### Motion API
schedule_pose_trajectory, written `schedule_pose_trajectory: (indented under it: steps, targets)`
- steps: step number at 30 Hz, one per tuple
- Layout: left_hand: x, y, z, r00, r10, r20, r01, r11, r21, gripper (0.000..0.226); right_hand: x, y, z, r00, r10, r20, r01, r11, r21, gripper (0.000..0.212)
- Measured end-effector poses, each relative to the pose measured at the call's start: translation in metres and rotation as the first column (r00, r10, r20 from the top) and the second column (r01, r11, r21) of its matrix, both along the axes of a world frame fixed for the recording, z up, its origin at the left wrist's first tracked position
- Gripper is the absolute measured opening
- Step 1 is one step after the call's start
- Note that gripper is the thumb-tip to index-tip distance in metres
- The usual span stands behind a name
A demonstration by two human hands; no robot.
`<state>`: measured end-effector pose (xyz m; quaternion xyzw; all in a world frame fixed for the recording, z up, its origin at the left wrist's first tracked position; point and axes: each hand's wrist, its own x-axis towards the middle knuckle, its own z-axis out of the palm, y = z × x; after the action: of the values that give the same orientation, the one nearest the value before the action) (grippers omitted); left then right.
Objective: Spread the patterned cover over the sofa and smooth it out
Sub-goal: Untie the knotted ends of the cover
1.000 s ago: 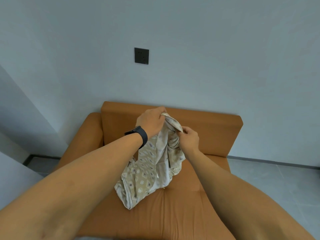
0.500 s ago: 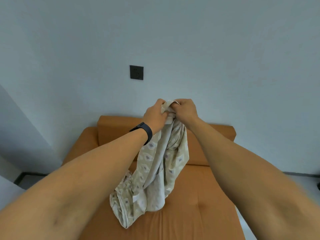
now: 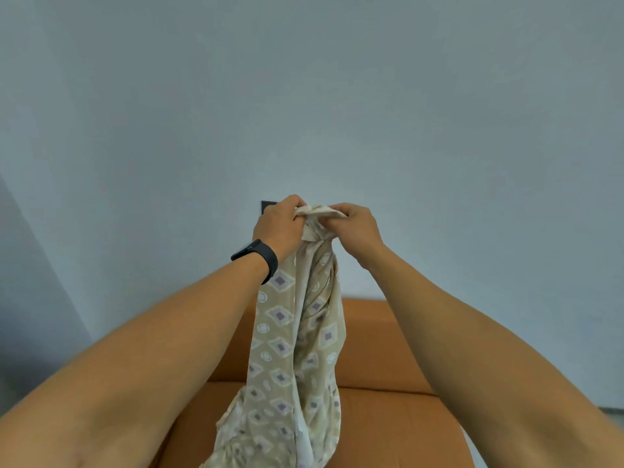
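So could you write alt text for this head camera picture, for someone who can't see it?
Two bare hands, left hand and right hand, grip the bunched top of a beige patterned cover, held up so it hangs over an orange sofa. The left wrist wears a black band; a pale wall is behind.

The left hand [image 3: 280, 224] and right hand [image 3: 354, 228] sit side by side above the sofa [image 3: 388, 417], gripping the top of the cover [image 3: 297, 349] between them. The cover hangs down before the sofa's backrest. A wall plate [image 3: 266, 206] lies behind the left hand, a band [image 3: 258, 258] on its wrist.
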<state>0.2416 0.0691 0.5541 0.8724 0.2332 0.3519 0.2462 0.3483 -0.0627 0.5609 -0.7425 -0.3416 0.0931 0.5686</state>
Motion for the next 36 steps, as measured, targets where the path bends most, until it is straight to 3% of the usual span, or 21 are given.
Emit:
schedule_pose_trajectory:
  steps: [3, 5, 7, 9, 12, 15, 19, 23, 27, 31, 36]
  targets:
    - [-0.019, -0.004, -0.027, 0.993, -0.022, -0.112, 0.024, 1.000, 0.018, 0.019, -0.017, -0.010, -0.048, 0.997, 0.073, -0.016, -0.075, 0.986, -0.151, 0.007]
    - [-0.028, -0.010, -0.041, 0.990, -0.038, -0.139, 0.039, 0.999, 0.000, 0.025, -0.032, -0.011, -0.080, 0.995, 0.097, -0.034, -0.103, 0.971, -0.218, 0.022]
    - [-0.033, -0.014, -0.049, 0.988, -0.061, -0.141, 0.059, 0.998, -0.016, 0.027, -0.045, -0.011, -0.108, 0.999, 0.038, -0.030, -0.044, 0.960, -0.277, 0.027]
    - [-0.034, -0.017, -0.050, 0.988, -0.090, -0.125, 0.086, 0.995, -0.041, 0.026, -0.053, -0.010, -0.130, 0.998, -0.055, -0.023, 0.046, 0.951, -0.306, 0.018]
    - [-0.036, -0.019, -0.048, 0.990, -0.101, -0.101, 0.095, 0.994, -0.054, 0.026, -0.063, -0.007, -0.151, 0.995, -0.042, -0.091, 0.008, 0.935, -0.353, 0.019]
    - [-0.039, -0.014, -0.046, 0.993, -0.104, -0.049, 0.099, 0.991, -0.092, 0.025, -0.076, -0.003, -0.170, 0.994, 0.020, -0.104, -0.058, 0.926, -0.374, 0.023]
    - [-0.043, -0.011, -0.047, 0.994, -0.112, -0.006, 0.111, 0.989, -0.103, 0.024, -0.080, 0.004, -0.188, 0.986, -0.106, -0.131, 0.050, 0.928, -0.370, 0.025]
    - [-0.054, 0.005, -0.053, 0.997, -0.052, -0.059, 0.048, 0.996, -0.073, 0.020, -0.070, -0.001, -0.199, 0.979, -0.144, -0.142, 0.091, 0.940, -0.330, 0.031]
    - [-0.066, 0.026, -0.056, 0.992, 0.053, -0.113, -0.052, 0.999, 0.005, 0.016, -0.043, -0.007, -0.178, 0.957, -0.133, -0.257, 0.074, 0.971, -0.228, 0.037]
    - [-0.069, 0.039, -0.049, 0.993, 0.113, -0.032, -0.112, 0.993, 0.019, 0.018, -0.011, -0.003, -0.109, 0.953, -0.089, -0.291, 0.082, 0.996, -0.034, 0.035]
    - [-0.057, 0.028, -0.023, 0.986, 0.051, 0.160, -0.057, 0.998, 0.033, 0.024, 0.022, -0.006, -0.026, 0.976, -0.145, -0.163, 0.163, 0.981, 0.105, 0.037]
